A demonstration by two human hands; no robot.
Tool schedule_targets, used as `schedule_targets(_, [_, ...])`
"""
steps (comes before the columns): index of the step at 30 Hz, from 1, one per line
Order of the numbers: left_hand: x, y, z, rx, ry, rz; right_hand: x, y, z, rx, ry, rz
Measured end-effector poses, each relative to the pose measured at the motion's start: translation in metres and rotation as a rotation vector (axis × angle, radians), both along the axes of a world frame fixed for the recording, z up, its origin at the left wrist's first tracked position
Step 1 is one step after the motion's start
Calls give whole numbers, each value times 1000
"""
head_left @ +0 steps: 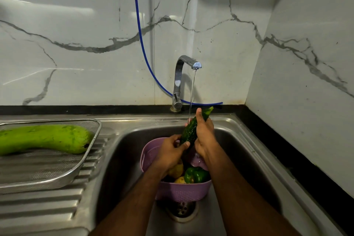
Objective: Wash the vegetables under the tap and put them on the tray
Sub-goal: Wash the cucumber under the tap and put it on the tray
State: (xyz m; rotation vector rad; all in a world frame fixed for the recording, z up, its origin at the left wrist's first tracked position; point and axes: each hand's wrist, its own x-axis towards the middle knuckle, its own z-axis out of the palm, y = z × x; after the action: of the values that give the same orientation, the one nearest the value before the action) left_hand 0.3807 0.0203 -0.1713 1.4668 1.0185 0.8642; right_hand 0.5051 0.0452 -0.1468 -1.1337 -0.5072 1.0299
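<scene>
Both hands grasp a cucumber point(191, 130) under the tap point(183, 67): right hand point(204, 136) mid-body, left hand point(172, 149) at its lower end. It is mid-rinse; the next move likely carries it to the tray point(90, 151), left of the tap, beside the bottle gourd point(44, 138).

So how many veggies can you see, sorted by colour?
Green: 3. These are the long pale green bottle gourd on the steel mesh tray, the dark green cucumber gripped by the left hand and the right hand, and the green bell pepper in the purple plastic colander.
Yellowish: 2 potatoes in the colander.
Total: 5 that show; others may be hidden.
</scene>
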Motion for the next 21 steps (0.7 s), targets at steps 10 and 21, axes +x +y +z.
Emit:
schedule_targets(10, [8,-4,12,-200,-333,48,-4,-11,-6,-96,-136,400])
schedule_targets(21, [14,6,14,-491,-571,-49,-2,-5,-11,-121,-10,335])
